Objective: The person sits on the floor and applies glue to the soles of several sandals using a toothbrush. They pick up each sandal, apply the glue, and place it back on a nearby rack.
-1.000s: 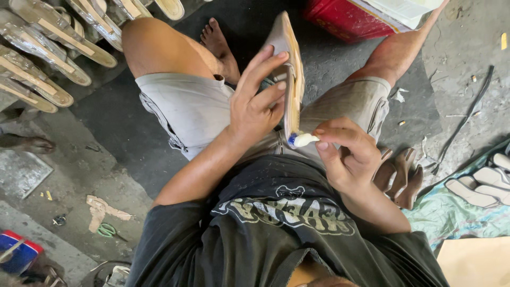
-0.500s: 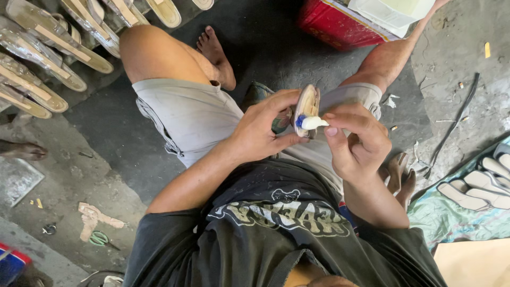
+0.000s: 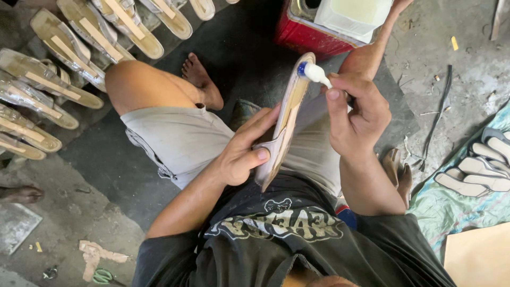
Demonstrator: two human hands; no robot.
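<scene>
My left hand [image 3: 245,151] grips a tan sandal sole [image 3: 287,114] by its near end and holds it on edge over my lap, toe pointing away. My right hand [image 3: 355,114] is closed on a small white glue bottle [image 3: 317,73]. The bottle's blue tip touches the far end of the sole. I sit on the floor in grey shorts with one bare foot [image 3: 199,79] tucked in front.
Rows of tan sandals [image 3: 64,58] lie on the floor at the upper left. A red tin [image 3: 311,34] with a white container on it stands ahead. White insoles [image 3: 486,167] rest on a teal cloth at right. Scissors [image 3: 103,276] lie lower left.
The sole has been turned and lifted so its toe points away. My right hand rose with the glue bottle from the sole's near end to its far tip.
</scene>
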